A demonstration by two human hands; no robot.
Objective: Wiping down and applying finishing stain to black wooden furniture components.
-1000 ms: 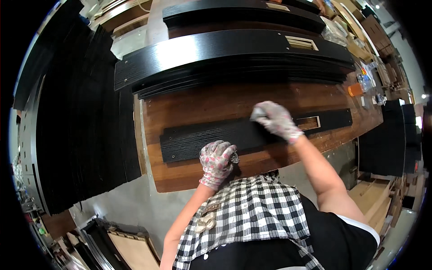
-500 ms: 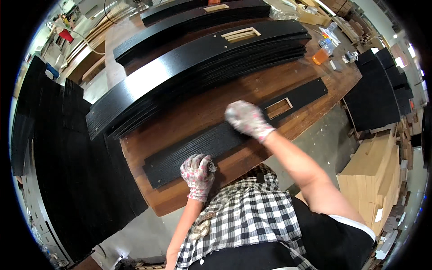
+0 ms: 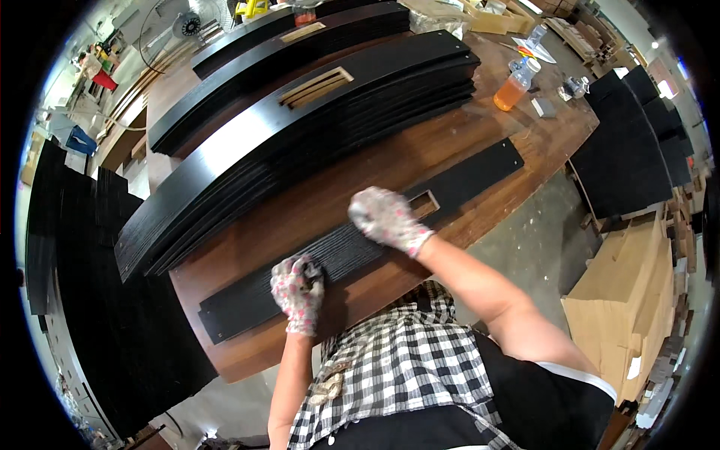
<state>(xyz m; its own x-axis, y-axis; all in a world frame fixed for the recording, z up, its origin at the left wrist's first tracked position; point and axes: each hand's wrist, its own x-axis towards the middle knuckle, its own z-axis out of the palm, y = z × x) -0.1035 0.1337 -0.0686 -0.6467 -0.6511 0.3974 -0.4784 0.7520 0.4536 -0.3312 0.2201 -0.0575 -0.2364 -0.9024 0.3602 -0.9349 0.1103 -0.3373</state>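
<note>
A long black board [image 3: 255, 301] with a rectangular slot near its right end lies slantwise on a brown wooden table [image 3: 244, 364]. My right hand [image 3: 384, 216], in a white glove with pink spots, is closed and presses on the board just left of the slot. Whatever may be under its fingers is hidden. My left hand [image 3: 295, 291], gloved alike, rests at the board's near edge, left of the right one. Its fingers are curled around something dark and crumpled, too unclear to name.
Stacks of slotted black boards [image 3: 247, 139] stand across the table's far side. At the right lie an orange-liquid bottle [image 3: 510, 91] and a grey block [image 3: 544, 108]. Black panels [image 3: 112, 300] fill the left; cardboard [image 3: 611, 300] stands right. Two people are far off at the left.
The whole view has shifted, so the table and boards appear further left. My right hand is slightly nearer the slot, and my left hand sits a bit further onto the board.
</note>
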